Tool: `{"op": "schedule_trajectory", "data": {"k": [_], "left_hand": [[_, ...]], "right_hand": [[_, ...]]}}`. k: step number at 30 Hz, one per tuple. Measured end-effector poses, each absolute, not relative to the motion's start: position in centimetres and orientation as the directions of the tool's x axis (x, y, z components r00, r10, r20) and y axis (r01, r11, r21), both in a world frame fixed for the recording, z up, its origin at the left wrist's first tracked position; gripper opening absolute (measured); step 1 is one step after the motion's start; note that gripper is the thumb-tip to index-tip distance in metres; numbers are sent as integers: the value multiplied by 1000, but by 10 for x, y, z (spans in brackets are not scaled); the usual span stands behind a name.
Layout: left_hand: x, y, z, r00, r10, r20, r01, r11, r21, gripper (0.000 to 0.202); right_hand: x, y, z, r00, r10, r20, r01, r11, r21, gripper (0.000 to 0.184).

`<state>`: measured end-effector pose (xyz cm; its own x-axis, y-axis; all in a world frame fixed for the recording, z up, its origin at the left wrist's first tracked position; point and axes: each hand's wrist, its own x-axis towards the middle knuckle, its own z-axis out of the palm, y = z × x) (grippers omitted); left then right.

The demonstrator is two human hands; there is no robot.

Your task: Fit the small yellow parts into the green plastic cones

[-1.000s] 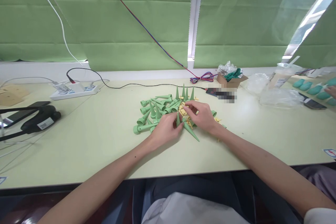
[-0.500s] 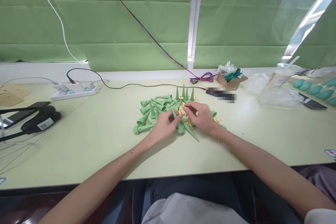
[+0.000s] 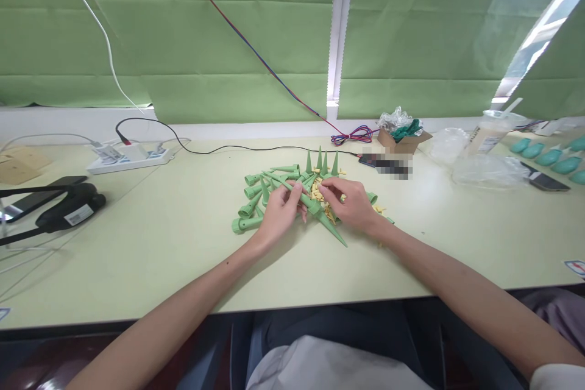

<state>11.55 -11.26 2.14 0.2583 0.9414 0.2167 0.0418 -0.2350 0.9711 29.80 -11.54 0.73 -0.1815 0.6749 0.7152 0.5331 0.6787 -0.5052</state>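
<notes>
My left hand [image 3: 280, 212] is closed around a green plastic cone-shaped plant watering spike [image 3: 309, 202]. Its narrow tip points up and left, and its wide collar faces my right hand. My right hand [image 3: 351, 204] is pinched beside that collar, over a small heap of yellow plastic pieces [image 3: 317, 187]. Whatever lies between its fingertips is too small or hidden to make out. Another green spike [image 3: 334, 233] lies below the collar, pointing to the lower right. More green spikes [image 3: 250, 224] are piled left of and behind my left hand, and several green cones [image 3: 335, 164] stand upright behind the heap.
Behind the pile are a phone [image 3: 384, 164] on a black cable and a cardboard box [image 3: 404, 143]. A drink cup [image 3: 487, 134] and plastic bags stand to the right, near teal objects [image 3: 567, 164]. A power strip [image 3: 130, 160] and a black strapped device [image 3: 73, 207] are at left.
My left hand has turned the spike from steep to slanting, its tip swinging left and its collar rising toward my right hand. My right hand has barely moved.
</notes>
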Motion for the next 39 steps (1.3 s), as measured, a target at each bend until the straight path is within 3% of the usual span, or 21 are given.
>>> {"op": "schedule_trajectory", "data": {"k": [27, 39], "left_hand": [[116, -117, 24, 229, 929, 290, 206, -338, 918, 36], [116, -122, 22, 215, 905, 367, 338, -422, 841, 35]], "right_hand": [[300, -116, 3, -299, 659, 690, 515, 720, -465, 19], [300, -115, 2, -292, 661, 691, 518, 717, -467, 22]]}}
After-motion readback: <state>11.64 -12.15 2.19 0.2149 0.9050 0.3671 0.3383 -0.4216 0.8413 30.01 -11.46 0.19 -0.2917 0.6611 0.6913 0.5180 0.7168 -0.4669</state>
